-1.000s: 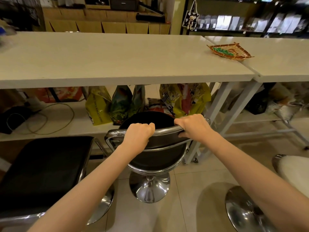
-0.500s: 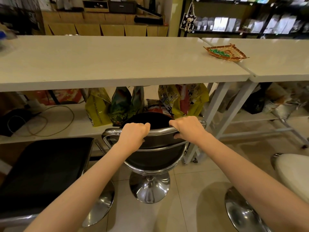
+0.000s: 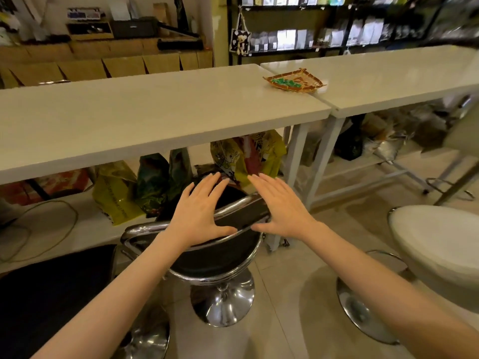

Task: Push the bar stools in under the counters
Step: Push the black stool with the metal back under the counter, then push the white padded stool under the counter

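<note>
Head view: both hands are off their grip, over the back of the middle black stool, which stands at the counter's near edge.
Landmark: the black round stool [image 3: 217,257], with its chrome backrest rail [image 3: 233,206] and chrome base [image 3: 223,304].
Black square stool [image 3: 51,294]: left of the round stool, seat nearly abutting it, still out in front of the left counter [image 3: 129,120].
Cable [image 3: 51,229]: loose on the low shelf to the round stool's left; a stool pushed deep there could, I judge, snag it.
Yellow bags [image 3: 114,193]: on the shelf just behind the round stool; pushing it further risks crushing or tipping them.
Left hand [image 3: 199,211]: fingers spread flat, holding nothing, over the rail's left part; whether the palm touches cannot be told.
Right hand [image 3: 280,206]: also spread and empty, over the rail's right end; a push from flat palms could slip off the curved chrome or spin the swivel seat.
Counter leg [image 3: 293,177]: just right of the round stool; a skewed shove could knock the seat or base against it.
White stool [image 3: 440,247]: right of the round stool, well out from the right counter [image 3: 388,81], not yet tucked.
Woven tray [image 3: 294,81]: on the left counter's right end, above the leg; a hard bump might jolt it.
</note>
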The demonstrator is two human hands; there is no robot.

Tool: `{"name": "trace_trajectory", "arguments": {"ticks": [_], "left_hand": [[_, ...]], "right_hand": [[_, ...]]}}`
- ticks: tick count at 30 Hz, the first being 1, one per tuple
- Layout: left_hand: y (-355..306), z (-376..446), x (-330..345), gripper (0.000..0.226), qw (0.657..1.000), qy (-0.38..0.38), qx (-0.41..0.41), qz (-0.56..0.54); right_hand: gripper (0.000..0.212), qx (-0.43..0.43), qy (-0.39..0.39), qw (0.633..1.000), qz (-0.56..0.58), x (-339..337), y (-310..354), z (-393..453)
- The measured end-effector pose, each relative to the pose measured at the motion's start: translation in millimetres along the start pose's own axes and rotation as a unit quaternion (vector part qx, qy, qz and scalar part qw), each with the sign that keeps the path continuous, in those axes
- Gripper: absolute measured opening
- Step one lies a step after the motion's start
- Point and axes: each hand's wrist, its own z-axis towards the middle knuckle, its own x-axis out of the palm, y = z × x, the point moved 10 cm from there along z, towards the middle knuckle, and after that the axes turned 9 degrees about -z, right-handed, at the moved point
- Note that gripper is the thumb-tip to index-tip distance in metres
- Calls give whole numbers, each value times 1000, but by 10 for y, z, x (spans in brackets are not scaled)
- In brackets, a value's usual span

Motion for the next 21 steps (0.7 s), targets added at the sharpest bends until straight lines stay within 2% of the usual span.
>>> {"name": "trace_trajectory", "arguments": {"ticks": [8,12,21], "left_hand": [[-1548,606,386,97,987,16,143,-67],[-2524,818,812,94,975,57,192,-92],[-4839,903,1682,91,946,119,258,-156]], "right_hand": [[100,105,-3,994,-37,-429,-1057,-992],[99,179,-4,983,-50,-633,-1779,-1870],[100,296,66,950,-78,-996,-3196,-3985]]}}
